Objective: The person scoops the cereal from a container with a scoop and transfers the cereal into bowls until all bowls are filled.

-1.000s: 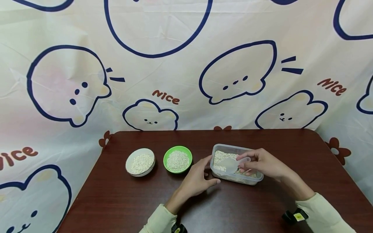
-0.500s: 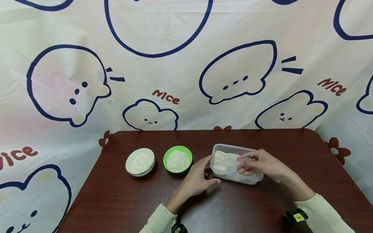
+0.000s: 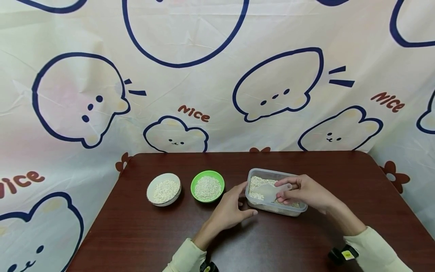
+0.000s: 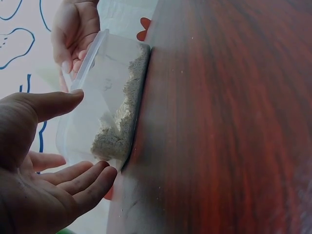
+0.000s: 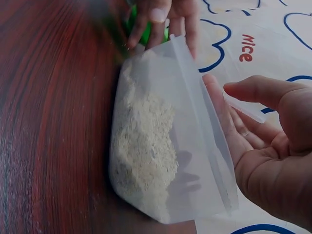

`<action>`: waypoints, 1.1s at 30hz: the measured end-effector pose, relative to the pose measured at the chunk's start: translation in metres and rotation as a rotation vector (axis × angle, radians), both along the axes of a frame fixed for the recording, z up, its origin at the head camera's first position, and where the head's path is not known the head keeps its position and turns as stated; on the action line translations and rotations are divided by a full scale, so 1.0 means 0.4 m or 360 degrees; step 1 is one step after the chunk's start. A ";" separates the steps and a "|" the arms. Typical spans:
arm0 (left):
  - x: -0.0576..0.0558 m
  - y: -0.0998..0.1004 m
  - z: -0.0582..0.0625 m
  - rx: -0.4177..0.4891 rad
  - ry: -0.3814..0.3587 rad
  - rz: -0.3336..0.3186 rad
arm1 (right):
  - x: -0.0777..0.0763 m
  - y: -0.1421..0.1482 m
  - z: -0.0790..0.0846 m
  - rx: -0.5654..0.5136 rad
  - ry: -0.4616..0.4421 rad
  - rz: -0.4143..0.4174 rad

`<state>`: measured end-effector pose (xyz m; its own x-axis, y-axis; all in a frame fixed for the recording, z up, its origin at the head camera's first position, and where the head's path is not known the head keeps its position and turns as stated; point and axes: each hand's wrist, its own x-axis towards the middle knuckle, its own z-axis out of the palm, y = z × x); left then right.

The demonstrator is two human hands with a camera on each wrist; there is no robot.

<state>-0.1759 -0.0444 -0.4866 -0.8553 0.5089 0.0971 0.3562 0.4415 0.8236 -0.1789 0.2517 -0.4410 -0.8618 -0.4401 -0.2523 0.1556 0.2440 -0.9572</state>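
Observation:
A clear plastic container holding pale, oat-like flakes stands on the table. My right hand reaches over its rim and pinches the handle of a translucent scoop, whose bowl lies down at the flakes. In the right wrist view, the scoop's handle end shows beside the thumb. My left hand is at the container's left end, thumb and fingers extended and spread around the corner. Through the container wall in the left wrist view, the flakes form a sloping heap.
Left of the container are a green bowl and, farther left, a white bowl, both filled with pale flakes. The dark brown table ends at a printed cloth backdrop.

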 end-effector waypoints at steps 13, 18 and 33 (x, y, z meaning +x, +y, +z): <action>0.004 0.002 0.001 0.0000 0.0007 -0.0007 | 0.007 -0.004 -0.004 -0.0001 0.0086 0.0004; 0.005 0.003 -0.001 0.0001 0.0008 -0.0013 | 0.012 0.007 -0.010 -0.0078 0.0057 -0.0021; 0.009 -0.019 0.031 0.0044 -0.0020 0.0055 | 0.021 0.077 -0.021 -0.0327 0.0031 -0.0109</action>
<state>-0.1723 -0.0519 -0.4743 -0.8737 0.4763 0.0995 0.3304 0.4306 0.8399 -0.1705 0.2826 -0.4492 -0.8952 -0.4209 -0.1463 0.1461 0.0329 -0.9887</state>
